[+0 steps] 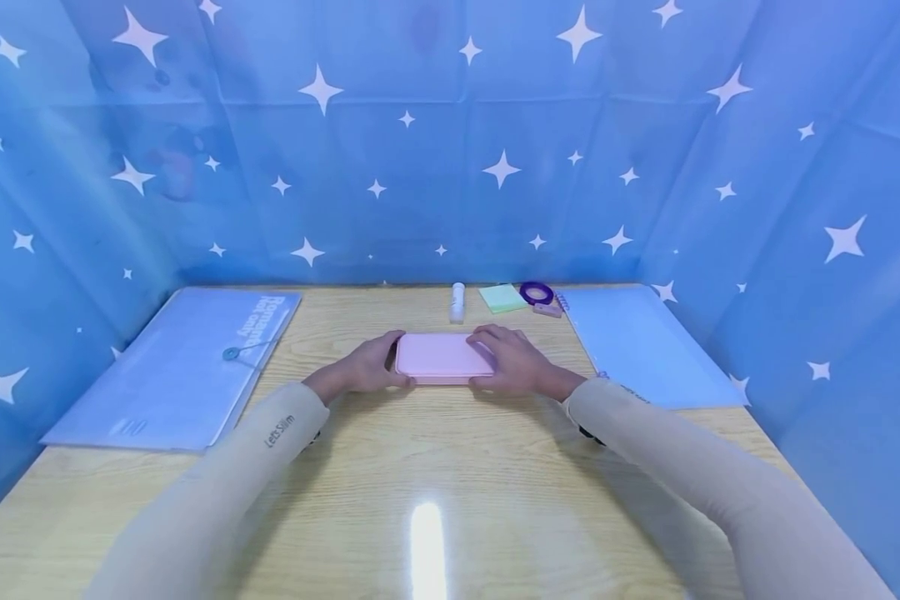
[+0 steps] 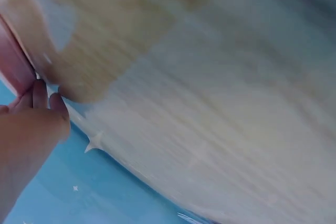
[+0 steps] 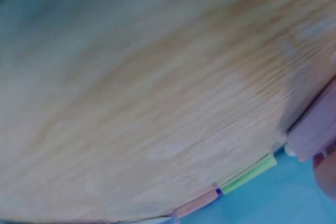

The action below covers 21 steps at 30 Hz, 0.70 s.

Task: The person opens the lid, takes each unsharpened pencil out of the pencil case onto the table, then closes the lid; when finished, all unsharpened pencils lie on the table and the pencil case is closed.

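A flat pink case [image 1: 442, 358] lies on the wooden table [image 1: 435, 467] at its middle. My left hand [image 1: 371, 367] grips the case's left end, thumb at the front edge and fingers curled round the back. My right hand [image 1: 513, 360] holds the right end, fingers lying over the top right corner. In the left wrist view the fingertips [image 2: 44, 103] press against the case's edge [image 2: 16, 66]. The right wrist view shows a blurred corner of the case [image 3: 315, 129] and a bit of a finger [image 3: 325, 179].
A translucent blue document folder [image 1: 180, 367] lies at the left, a blue spiral notebook [image 1: 645, 342] at the right. Behind the case stand a white glue stick [image 1: 457, 302], green sticky notes [image 1: 502, 297] and a purple tape roll [image 1: 537, 293]. Blue star-patterned cloth walls surround the table.
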{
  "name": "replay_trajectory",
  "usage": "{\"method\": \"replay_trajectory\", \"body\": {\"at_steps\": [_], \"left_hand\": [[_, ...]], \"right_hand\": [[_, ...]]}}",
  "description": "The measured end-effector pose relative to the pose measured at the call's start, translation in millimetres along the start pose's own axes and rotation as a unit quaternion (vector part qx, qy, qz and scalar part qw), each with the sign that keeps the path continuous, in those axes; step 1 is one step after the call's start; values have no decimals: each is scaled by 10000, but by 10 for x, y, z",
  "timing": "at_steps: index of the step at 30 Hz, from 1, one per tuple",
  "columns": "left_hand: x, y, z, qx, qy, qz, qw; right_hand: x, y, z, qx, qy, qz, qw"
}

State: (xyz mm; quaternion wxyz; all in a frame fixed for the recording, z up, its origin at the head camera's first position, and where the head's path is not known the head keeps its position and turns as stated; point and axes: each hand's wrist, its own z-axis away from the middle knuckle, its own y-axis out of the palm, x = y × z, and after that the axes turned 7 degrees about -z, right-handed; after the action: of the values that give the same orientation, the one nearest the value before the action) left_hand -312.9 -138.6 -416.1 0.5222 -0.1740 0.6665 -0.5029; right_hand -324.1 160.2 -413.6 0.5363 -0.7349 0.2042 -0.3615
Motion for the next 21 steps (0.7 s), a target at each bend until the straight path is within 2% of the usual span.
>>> {"method": "replay_trajectory", "body": {"at_steps": [4, 8, 13, 21], "left_hand": [[3, 28, -10, -39, 160, -218, 9996], [2, 45, -15, -49, 149, -494, 9987], [0, 50, -35, -104, 301, -601, 9977], [-22, 12, -3, -194, 117, -879, 9959]], "right_hand": [[-19, 35, 13, -73, -117, 144, 9998], [-16, 51, 27, -156, -185, 132, 9996], [-7, 50, 30, -150, -31, 44, 9999], [2, 74, 3, -161, -62, 142, 9998]]}}
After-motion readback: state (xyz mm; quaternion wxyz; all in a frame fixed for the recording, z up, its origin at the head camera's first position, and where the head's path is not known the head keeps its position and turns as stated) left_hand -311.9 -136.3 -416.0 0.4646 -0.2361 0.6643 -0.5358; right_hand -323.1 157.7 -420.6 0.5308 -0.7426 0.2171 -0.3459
